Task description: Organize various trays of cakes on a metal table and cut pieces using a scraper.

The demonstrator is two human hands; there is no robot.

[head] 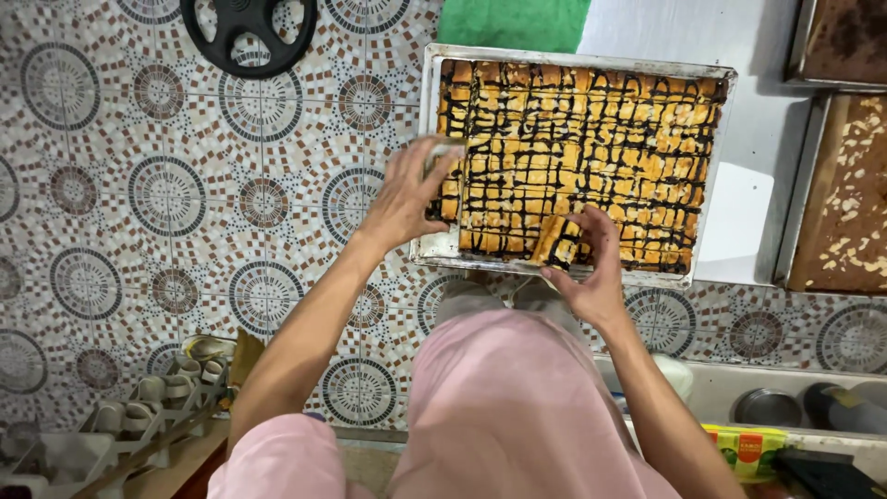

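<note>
Below, a rectangular metal tray (430, 139) is lying flat on a steel counter (758, 120), its dull rim dented in places, and it is holding a golden-brown pastry (591, 139) scored into small squares and crossed with glossy dark lines of chocolate. At the tray's left rim, the left hand (407, 194) is curling narrowly round a pale flat tool (442, 150), which is blurred, so its exact shape is hard to tell; the tool is resting at the pastry's left edge. At the tray's near rim, the right hand (591, 268) is closing its fingers on a cut piece (554, 238), which is tilting up out of the slab and showing its layered, flaky side.

Beyond the tray's far rim, a folded green cloth (513, 23) is lying, soft and matt. To the tray's right, two other trays (845, 194) are sitting, one holding a brown bake sprinkled with pale nut flakes, the other a darker bake. Left of the tray, a tiled floor (166, 194) of round mosaic patterns is showing, with a black spoked wheel (248, 32) near the tray's far left corner. The person is wearing pink fabric (508, 407), which is filling the space on the near side of the tray.
</note>
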